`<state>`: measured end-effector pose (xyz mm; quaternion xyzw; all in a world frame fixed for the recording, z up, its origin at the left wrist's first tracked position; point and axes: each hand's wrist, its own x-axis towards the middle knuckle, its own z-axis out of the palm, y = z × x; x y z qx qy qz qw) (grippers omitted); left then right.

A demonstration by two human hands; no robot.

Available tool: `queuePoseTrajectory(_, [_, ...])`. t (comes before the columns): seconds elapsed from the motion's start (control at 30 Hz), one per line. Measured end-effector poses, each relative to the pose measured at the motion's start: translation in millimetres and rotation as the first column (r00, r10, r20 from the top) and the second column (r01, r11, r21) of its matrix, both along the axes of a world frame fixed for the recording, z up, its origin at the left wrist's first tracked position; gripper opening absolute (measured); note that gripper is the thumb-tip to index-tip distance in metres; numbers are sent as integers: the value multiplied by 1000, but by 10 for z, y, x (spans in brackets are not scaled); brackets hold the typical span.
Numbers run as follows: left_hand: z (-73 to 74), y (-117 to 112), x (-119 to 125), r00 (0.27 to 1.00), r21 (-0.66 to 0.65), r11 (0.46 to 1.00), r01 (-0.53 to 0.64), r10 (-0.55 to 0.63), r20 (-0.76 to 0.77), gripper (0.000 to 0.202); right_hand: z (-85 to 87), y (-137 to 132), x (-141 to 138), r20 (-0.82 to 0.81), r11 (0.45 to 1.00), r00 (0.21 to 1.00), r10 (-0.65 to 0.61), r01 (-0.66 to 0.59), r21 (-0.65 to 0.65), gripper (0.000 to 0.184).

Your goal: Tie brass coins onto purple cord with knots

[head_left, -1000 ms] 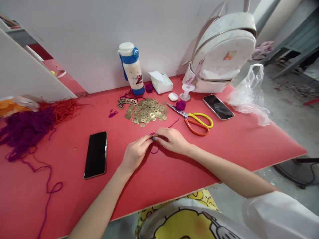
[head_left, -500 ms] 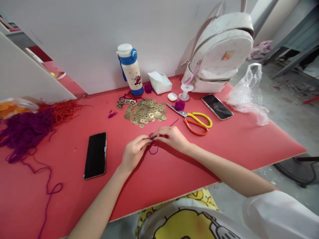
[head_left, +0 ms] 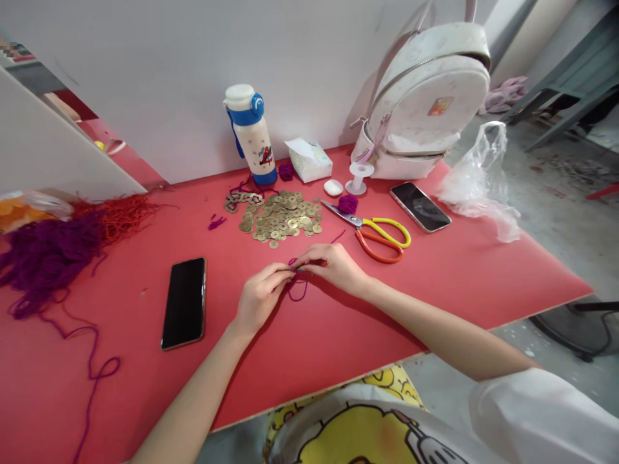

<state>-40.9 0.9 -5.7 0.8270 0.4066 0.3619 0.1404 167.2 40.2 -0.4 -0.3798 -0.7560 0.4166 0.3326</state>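
Note:
My left hand (head_left: 261,290) and my right hand (head_left: 333,267) meet above the red table, fingertips pinched together on a purple yarn cord (head_left: 298,299). A loop of the cord hangs below the fingers, and a small bit curls above them. Whether a coin sits within the pinch is hidden. Just beyond the hands lies a pile of brass-coloured coins with holes (head_left: 285,218), with a few coins strung on purple yarn (head_left: 244,198) at its left. Scissors (head_left: 377,235) with one yellow and one orange handle rest to the right, beside a small purple yarn ball (head_left: 348,204).
A black phone (head_left: 184,303) lies left of my hands, another phone (head_left: 420,206) at right. Purple yarn (head_left: 53,258) and red strands (head_left: 128,216) heap at left. Behind stand a bottle (head_left: 251,135), tissue pack (head_left: 309,161), white spool (head_left: 359,177), backpack (head_left: 425,109) and plastic bag (head_left: 483,187).
Both hands keep the same pinch on the cord, with only very slight finger movement. The whole view has shifted a touch; the objects on the table stay in place.

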Motion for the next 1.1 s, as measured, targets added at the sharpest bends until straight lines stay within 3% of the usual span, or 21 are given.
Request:
queuePoseTrajectory(0.4, [23, -13, 25, 999, -19, 1000, 9, -8, 41, 17, -71, -37, -49, -45, 998, 997, -66, 65, -24, 16])
queuePoseTrajectory(0.7, [2, -19, 24, 999, 2, 1000, 11, -11, 34, 21, -84, -22, -30, 19, 998, 999, -43, 42, 38, 15])
queuePoseTrajectory(1.1, [5, -5, 30, 999, 11, 1000, -26, 25, 42, 17, -54, -10, -30, 90, 996, 992, -93, 94, -5, 7])
